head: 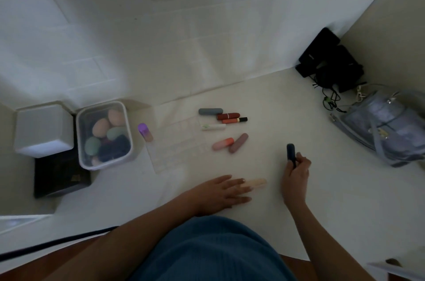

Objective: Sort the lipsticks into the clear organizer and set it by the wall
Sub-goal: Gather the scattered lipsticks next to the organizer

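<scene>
The clear organizer (174, 145) lies on the white table, left of centre, with a purple-capped tube (145, 132) standing at its left edge. Several lipsticks lie to its right: a grey one (210, 111), a dark red one (227, 116), an orange one with a black cap (234, 120), a white one (213, 127), a pink-orange one (222, 143) and a mauve one (238, 142). My right hand (295, 173) grips a dark blue lipstick (291, 151) upright. With straight fingers, my left hand (220, 194) rests flat on a pale peach lipstick (257, 183).
A lidded clear box (104, 134) of coloured sponges stands at the left beside a white box (43, 130) and a black box (61, 177). Black devices with cables (328, 59) fill the far right corner. A translucent bag (386, 128) sits at the right.
</scene>
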Demonstrator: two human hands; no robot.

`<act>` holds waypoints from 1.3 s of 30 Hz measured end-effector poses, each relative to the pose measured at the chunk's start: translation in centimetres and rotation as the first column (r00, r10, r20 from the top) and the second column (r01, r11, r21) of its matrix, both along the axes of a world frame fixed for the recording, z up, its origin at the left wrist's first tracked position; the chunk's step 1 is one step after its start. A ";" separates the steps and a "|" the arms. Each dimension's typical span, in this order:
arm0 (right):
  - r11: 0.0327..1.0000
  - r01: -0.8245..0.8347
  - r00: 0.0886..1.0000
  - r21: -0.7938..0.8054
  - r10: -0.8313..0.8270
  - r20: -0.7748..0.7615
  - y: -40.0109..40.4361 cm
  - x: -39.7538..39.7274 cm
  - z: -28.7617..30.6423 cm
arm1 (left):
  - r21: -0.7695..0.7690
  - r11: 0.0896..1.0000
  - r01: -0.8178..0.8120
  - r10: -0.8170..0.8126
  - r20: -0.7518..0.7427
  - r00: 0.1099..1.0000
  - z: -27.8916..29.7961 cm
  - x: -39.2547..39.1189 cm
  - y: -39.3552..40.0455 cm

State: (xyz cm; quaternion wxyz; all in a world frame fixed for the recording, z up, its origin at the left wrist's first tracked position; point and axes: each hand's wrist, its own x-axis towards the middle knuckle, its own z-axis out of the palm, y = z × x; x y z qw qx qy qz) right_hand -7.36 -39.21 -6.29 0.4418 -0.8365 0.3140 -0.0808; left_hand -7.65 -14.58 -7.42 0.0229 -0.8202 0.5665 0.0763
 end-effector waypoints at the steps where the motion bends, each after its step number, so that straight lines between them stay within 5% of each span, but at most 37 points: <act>1: 1.000 -0.001 1.000 -0.001 0.001 0.010 0.1 -0.1 -0.1 | -0.019 1.000 -0.009 0.007 -0.070 0.998 -0.3 0.1 -0.2; 6: 0.994 0.104 0.993 0.043 -0.106 0.048 2.1 -0.5 -0.5 | -0.086 0.987 -0.134 0.108 -0.256 0.961 -1.1 0.8 -1.4; 16: 0.958 0.163 0.973 0.236 -0.195 0.120 8.2 3.2 -0.4 | -0.138 0.901 -0.412 0.357 -0.303 0.884 -1.2 3.5 -3.9; 24: 0.953 0.122 0.978 0.276 -0.162 0.131 10.7 7.5 -0.4 | -0.241 0.835 -0.496 0.448 -0.226 0.865 0.3 5.8 -4.6; 30: 0.944 0.101 0.976 0.315 -0.156 0.154 12.2 9.9 -0.2 | -0.162 0.805 -0.570 0.572 -0.040 0.819 1.0 7.6 -3.8; 39: 0.925 0.061 0.979 0.374 -0.129 0.158 14.1 10.6 0.3 | -0.223 0.701 -0.678 0.683 -0.067 0.728 1.3 8.4 -3.9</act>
